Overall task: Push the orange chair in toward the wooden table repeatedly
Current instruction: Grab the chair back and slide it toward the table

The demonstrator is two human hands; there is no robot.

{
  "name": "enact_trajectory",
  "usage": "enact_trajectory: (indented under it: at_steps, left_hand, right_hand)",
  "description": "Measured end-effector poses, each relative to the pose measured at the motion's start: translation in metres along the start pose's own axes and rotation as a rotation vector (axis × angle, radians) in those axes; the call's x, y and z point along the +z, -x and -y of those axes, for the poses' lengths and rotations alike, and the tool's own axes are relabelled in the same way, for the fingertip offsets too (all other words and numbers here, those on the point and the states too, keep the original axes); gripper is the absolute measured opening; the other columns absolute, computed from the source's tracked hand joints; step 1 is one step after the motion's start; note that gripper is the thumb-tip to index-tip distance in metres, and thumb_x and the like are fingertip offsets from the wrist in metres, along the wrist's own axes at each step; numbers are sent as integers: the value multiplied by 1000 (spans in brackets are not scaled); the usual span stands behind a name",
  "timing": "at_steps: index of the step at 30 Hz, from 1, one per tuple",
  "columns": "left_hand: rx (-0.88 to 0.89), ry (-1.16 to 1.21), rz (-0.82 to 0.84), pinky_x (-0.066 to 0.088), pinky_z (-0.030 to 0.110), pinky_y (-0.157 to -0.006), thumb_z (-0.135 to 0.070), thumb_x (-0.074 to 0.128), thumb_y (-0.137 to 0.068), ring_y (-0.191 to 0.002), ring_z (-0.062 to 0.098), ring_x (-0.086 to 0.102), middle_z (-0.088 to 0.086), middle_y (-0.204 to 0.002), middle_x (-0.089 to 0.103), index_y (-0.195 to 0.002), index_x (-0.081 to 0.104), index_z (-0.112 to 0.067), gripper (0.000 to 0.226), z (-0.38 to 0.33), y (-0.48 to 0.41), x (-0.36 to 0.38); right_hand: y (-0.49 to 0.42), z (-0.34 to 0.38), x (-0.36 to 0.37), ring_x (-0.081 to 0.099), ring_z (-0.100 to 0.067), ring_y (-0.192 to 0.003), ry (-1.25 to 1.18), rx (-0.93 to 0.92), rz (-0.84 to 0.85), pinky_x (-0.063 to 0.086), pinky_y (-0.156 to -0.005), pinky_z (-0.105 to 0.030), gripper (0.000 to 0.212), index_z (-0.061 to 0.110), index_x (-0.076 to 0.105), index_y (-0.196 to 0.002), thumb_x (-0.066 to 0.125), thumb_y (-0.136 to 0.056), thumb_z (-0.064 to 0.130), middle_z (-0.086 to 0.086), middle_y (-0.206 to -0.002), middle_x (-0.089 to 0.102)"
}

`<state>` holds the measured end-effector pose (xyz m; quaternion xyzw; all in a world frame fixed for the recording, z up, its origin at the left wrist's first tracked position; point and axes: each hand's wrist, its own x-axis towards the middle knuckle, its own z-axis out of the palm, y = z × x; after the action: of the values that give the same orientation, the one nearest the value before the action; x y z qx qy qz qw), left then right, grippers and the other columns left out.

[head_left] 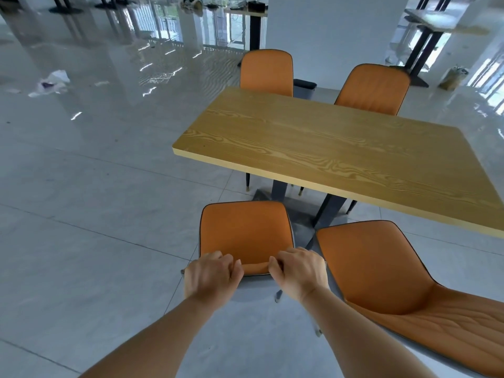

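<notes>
Orange chair [245, 233] backrest top edge is covered by left hand [211, 276] and right hand [298, 271]; seat hidden behind backrest. Wooden table [341, 159] is cut off at right edge. Neighbouring chair [381, 274] is cropped bottom right.

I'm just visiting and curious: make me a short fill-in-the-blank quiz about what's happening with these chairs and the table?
1. Both the left hand and the right hand grip the top edge of the chair's ____.
2. The held orange chair is one of ____ orange chairs in view.
3. The wooden table has ____ lying on its top.

Missing words: backrest; four; nothing
</notes>
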<state>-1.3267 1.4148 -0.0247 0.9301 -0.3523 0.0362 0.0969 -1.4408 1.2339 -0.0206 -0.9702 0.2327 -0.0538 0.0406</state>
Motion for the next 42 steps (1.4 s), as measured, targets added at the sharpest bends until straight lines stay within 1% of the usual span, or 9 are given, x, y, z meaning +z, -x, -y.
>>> enact_trajectory:
  at_steps: [5,10,16,19,22,25,31,37,42]
  left_hand:
    - [24,6,22,26,21,-43,-51,24,-92,-50,11,42,-8,-56,45,-57,49,-24,51,3,-2,3]
    - [15,-14,96,31,25,-46,-55,11,-91,-57,12,45,-8,-64,48,-66,50,-25,55,3,-6,3]
    - [43,14,274,50,36,-72,-57,-1,-86,-71,17,51,-5,-77,52,-80,52,-27,61,2,-9,-8]
    - [105,75,359,48,40,-81,-61,5,-92,-83,18,54,-4,-89,58,-97,57,-30,61,9,-12,-13]
    - [305,84,380,45,39,-80,-72,2,-86,-92,19,55,-7,-101,58,-112,53,-34,68,23,-10,-12]
    - [383,101,406,43,39,-84,-87,16,-83,-103,19,59,-8,-113,60,-126,48,-35,75,37,-10,-13]
    - [470,26,408,42,38,-75,-83,23,-88,-101,22,62,-4,-113,62,-129,43,-31,69,43,-14,-14]
    - [466,39,423,48,37,-76,-78,24,-89,-98,23,61,-1,-112,61,-131,42,-28,67,43,-13,-18]
    - [489,44,516,55,41,-83,-53,54,-99,-99,20,61,-4,-116,60,-132,41,-31,42,65,-16,-20]
  right_hand:
    - [1,0,0,42,-11,-54,-7,-7,-5,38,-50,-27,54,23,51,-55,24,-92,52,8,-51,41]
    - [1,1,-3,45,-11,-58,5,4,30,41,-54,-28,55,23,52,-59,20,-91,55,8,-56,46]
    - [2,4,-12,48,-9,-67,22,44,164,45,-70,-31,58,28,53,-69,10,-91,58,8,-67,53]
    - [0,7,-21,53,-10,-83,26,42,280,43,-90,-35,59,32,58,-83,7,-93,59,13,-82,58]
    - [5,11,-28,55,-9,-104,2,78,304,34,-108,-41,69,40,60,-107,0,-92,71,17,-105,62]
    - [13,12,-37,53,-8,-116,-111,107,328,33,-108,-40,77,45,54,-122,1,-83,86,21,-121,60]
    - [14,9,-45,41,-17,-137,-123,30,477,24,-116,-45,93,48,35,-142,17,-67,101,17,-147,48]
    - [10,6,-39,52,-13,-120,-93,-41,446,33,-108,-40,83,49,44,-130,15,-71,99,20,-128,59]
    - [17,25,-29,54,-13,-101,-45,-55,348,36,-93,-39,84,41,53,-113,11,-71,100,16,-107,63]
